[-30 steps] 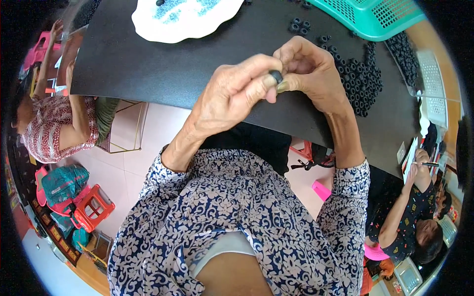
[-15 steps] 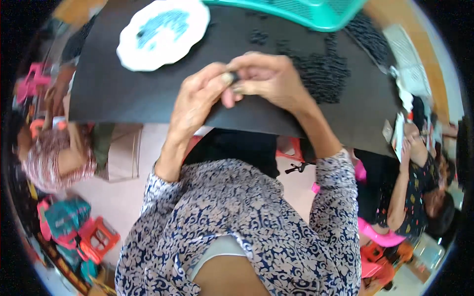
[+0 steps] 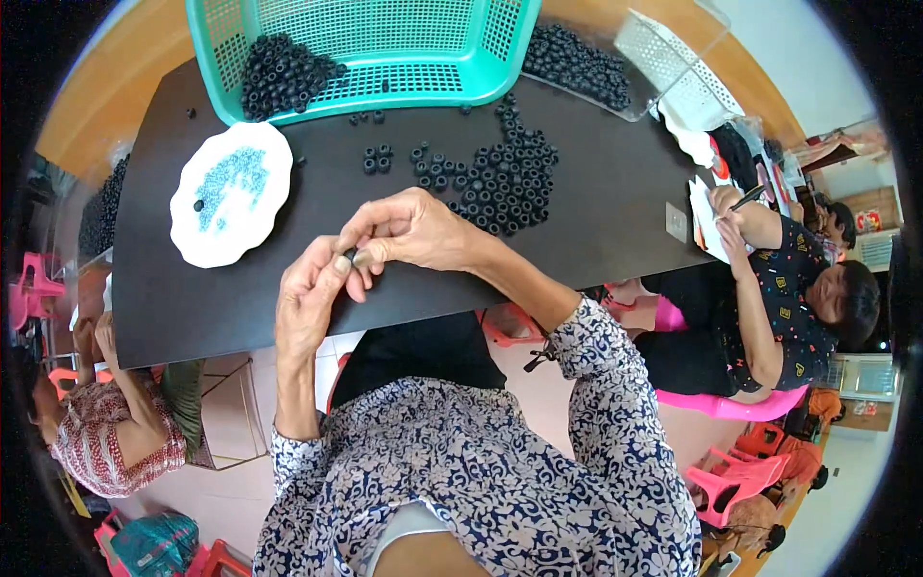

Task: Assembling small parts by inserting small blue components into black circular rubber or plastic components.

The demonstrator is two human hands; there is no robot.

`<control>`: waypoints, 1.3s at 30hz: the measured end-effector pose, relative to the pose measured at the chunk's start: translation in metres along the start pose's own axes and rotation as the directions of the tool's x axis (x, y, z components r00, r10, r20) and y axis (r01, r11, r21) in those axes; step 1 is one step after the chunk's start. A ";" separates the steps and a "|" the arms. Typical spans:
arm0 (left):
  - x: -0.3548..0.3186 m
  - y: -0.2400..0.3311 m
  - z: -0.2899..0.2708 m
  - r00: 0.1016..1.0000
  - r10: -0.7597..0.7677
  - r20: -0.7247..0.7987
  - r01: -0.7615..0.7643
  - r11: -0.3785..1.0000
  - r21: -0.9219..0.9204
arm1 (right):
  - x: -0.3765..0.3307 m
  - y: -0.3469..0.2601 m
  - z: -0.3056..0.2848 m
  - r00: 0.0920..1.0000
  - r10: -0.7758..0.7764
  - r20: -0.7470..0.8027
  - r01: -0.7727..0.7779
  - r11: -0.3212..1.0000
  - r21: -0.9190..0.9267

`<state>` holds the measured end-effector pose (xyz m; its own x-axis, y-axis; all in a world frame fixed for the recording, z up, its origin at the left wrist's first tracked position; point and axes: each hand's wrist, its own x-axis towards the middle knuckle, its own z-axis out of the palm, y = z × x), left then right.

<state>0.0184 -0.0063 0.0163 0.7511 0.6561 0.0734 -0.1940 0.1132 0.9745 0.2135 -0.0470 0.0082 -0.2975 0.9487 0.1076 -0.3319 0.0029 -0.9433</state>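
Over the near edge of the black counter (image 3: pixel 596 202), both hands meet above the dark top. The left hand (image 3: pixel 306 310) rises from below with its wrist bent back, palm turned toward the right hand (image 3: pixel 411 231), which reaches in from the right with the forearm slanting down to a patterned sleeve. The fingers (image 3: pixel 370 252) of both hands are pressed together at the tips, pinching one small black ring (image 3: pixel 352 257) between them; the ring sits just off the counter's front edge, held in the air.

Beyond the hands the counter shows an open dark strip, free between the hands and the loose pile of black rings (image 3: pixel 507 183) that lies ahead and to the right. At the far edge stands a teal basket (image 3: pixel 385 48) with more black rings heaped in its left corner. A clear tray (image 3: pixel 663 77) with rings lies to its right. A white scalloped plate (image 3: pixel 231 192) with small blue beads rests to the left, well apart from the pile. At the right end of the counter another person's hand (image 3: pixel 728 200) holds a pen over papers.
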 end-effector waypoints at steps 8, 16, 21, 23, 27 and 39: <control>0.003 -0.001 0.001 0.998 -0.037 -0.058 0.038 0.999 0.004 | 0.000 -0.008 0.004 0.999 0.014 -0.046 -0.017 0.998 -0.063; -0.001 -0.002 -0.005 0.998 -0.055 -0.018 0.056 0.995 0.088 | -0.010 -0.033 0.024 0.963 -0.268 -0.034 0.150 0.634 -0.759; -0.008 -0.005 -0.006 0.998 0.000 -0.057 -0.004 0.998 -0.069 | -0.039 -0.072 -0.030 0.904 -0.247 -0.349 -0.159 0.564 -0.811; -0.010 -0.003 -0.005 0.997 -0.002 -0.083 0.000 1.000 -0.024 | -0.049 -0.097 -0.086 0.838 -0.322 -0.441 -0.270 0.457 -0.847; -0.006 -0.001 -0.002 0.998 0.012 -0.057 -0.010 1.000 0.028 | -0.094 -0.169 -0.205 0.562 -0.522 -0.641 -0.615 0.255 -0.746; -0.006 -0.004 -0.002 0.999 0.020 -0.039 -0.020 1.000 -0.002 | 0.001 -0.081 -0.113 0.872 -0.286 -0.397 -0.260 0.416 -0.871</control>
<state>0.0135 -0.0087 0.0120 0.7221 0.6866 0.0846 -0.2102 0.1012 0.9724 0.3409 -0.0105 0.0493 0.1907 0.9521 0.2388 0.7196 0.0298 -0.6937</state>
